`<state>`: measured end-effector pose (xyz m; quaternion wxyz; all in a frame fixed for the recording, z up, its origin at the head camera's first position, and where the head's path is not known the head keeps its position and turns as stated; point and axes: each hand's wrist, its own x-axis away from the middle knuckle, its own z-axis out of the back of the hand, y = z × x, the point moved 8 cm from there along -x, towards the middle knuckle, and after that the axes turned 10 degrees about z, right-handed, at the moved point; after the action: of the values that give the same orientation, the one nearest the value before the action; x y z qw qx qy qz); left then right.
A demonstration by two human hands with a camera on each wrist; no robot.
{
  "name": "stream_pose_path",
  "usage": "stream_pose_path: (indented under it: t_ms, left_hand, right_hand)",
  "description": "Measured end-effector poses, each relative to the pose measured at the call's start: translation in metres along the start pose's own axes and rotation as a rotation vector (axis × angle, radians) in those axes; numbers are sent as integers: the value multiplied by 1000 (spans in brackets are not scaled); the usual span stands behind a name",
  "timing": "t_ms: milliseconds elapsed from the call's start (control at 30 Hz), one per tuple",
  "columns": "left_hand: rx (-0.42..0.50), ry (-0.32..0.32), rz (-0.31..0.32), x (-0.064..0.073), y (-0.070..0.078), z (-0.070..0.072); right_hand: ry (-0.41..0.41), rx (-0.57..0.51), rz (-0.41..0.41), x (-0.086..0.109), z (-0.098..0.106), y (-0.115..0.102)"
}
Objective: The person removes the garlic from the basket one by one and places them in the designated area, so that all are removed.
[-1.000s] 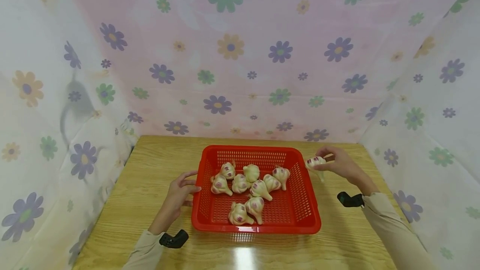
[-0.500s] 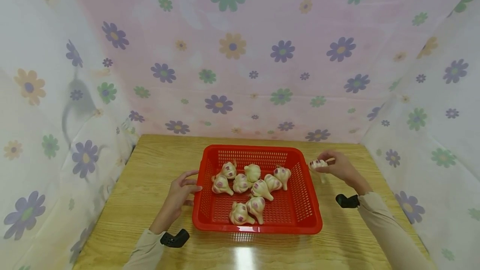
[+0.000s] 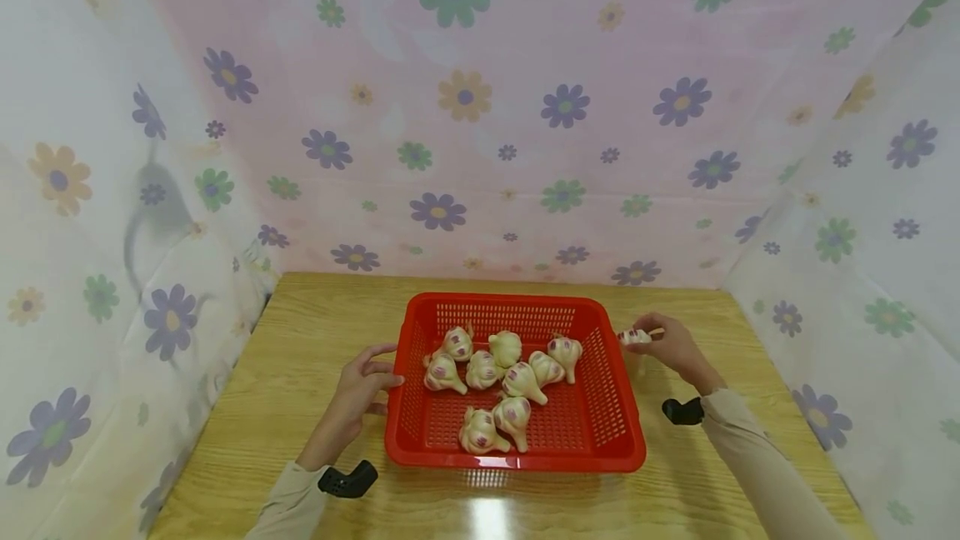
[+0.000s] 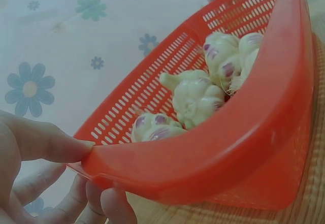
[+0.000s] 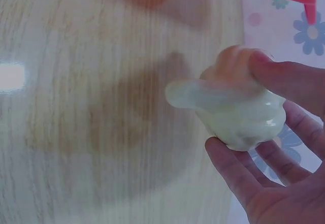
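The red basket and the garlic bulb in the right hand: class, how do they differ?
The basket is red; the held bulb is cream with purple patches.
The basket is far larger than the held bulb.
The basket contains other bulbs; the held bulb is outside it.
Both are gripped: basket by left hand, bulb by right hand.

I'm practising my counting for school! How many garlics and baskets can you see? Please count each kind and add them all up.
Garlic: 10 (9 in the basket, 1 in the right grip)
Basket: 1
Total: 11
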<state>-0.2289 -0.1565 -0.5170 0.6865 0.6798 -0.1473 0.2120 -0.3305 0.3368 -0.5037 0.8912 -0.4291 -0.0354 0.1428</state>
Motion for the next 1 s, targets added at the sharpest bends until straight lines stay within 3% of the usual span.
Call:
stream_pose_path:
  t_ms: [333, 533, 833, 1000]
  left_hand:
    - [0, -8, -11, 1, 2, 1]
    - [-9, -10, -13, 2, 4, 2]
    - [-17, 3, -1, 3, 4, 5]
    - [7, -29, 9, 9, 5, -1]
  right_hand:
    - [102, 67, -16, 2, -2, 15]
    - [120, 86, -30, 2, -5, 19]
    - [85, 89, -8, 1, -10, 16]
    - [53, 121, -10, 3, -6, 15]
